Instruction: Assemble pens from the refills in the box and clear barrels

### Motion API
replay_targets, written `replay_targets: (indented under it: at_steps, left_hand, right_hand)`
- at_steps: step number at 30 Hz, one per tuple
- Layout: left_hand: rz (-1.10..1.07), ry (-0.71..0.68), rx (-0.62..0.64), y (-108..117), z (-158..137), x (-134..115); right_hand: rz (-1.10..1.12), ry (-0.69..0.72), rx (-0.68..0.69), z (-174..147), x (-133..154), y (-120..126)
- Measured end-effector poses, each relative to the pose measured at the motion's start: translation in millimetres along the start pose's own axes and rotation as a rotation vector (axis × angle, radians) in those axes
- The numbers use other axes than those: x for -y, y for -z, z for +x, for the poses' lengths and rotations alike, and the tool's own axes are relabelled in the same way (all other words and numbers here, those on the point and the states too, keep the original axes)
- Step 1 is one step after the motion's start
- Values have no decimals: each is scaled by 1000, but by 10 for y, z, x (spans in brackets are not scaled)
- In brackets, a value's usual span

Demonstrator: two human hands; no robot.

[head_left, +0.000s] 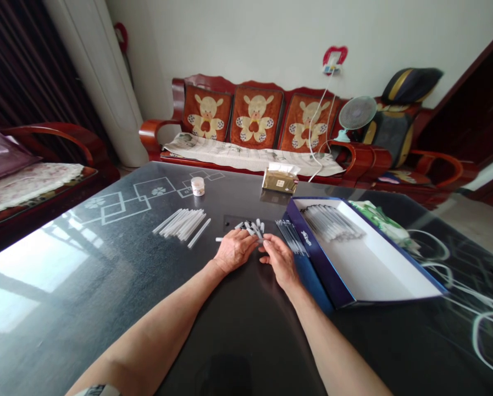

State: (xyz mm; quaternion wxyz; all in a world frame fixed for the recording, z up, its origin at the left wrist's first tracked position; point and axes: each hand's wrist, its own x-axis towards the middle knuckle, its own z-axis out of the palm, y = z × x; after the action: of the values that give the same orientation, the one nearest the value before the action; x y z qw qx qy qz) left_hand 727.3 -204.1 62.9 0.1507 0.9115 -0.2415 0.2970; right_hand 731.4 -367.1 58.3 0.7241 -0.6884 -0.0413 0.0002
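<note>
My left hand [237, 250] is closed round a slim white pen barrel [219, 239], whose end sticks out on the left. At the other end, the fingertips of my right hand [278, 258] pinch a pale tip; the fingers partly hide it. Just beyond both hands lies a small heap of white pen caps [258, 224], with a few dark bits among them. A row of white pen barrels [184, 223] rests to the left, with a single one a little apart. Thin dark pen refills [292, 237] lie right of my right hand, alongside the box.
A blue-edged white box [378, 269] stands on the right, with many pens [332, 223] in its far end. Behind are a tissue box [280, 179] and a small round tub [197, 186]. A green-white packet [380, 223] and white cables [483, 313] lie at the table's right.
</note>
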Motion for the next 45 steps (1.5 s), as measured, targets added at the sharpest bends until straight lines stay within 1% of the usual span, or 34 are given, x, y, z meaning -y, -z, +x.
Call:
replay_targets:
  at_steps: [6,10,13,19,24,28,33,39,45]
  left_hand:
    - [5,-8,11,-1,-1,-2]
    - [0,-1,26,-10,-4,4]
    - [5,3,29,-19,-3,4]
    - [16,-26,35,-22,-1,1]
    - [17,-21,39,-24,-11,18]
    - [16,8,36,-26,-14,26]
    - [5,-2,27,-21,-7,13]
    - [1,-12,18,-37,-8,13]
    - [-6,-22,12,-53,-16,20]
  right_hand:
    - [-98,-41,-88,8,-10,-28]
    - [-49,-2,-59,6,-27,-21]
    - [-38,0,-30,2,-13,-7]
    - [-196,-24,-58,4,-27,-9]
    - [-95,-24,14,31,-36,7]
    - [-67,-78,46,61,0,16]
    - [-138,-107,10,73,-2,-2]
    - [-161,-110,-47,33,18,-22]
    - [-137,-91,-52,8,24,-1]
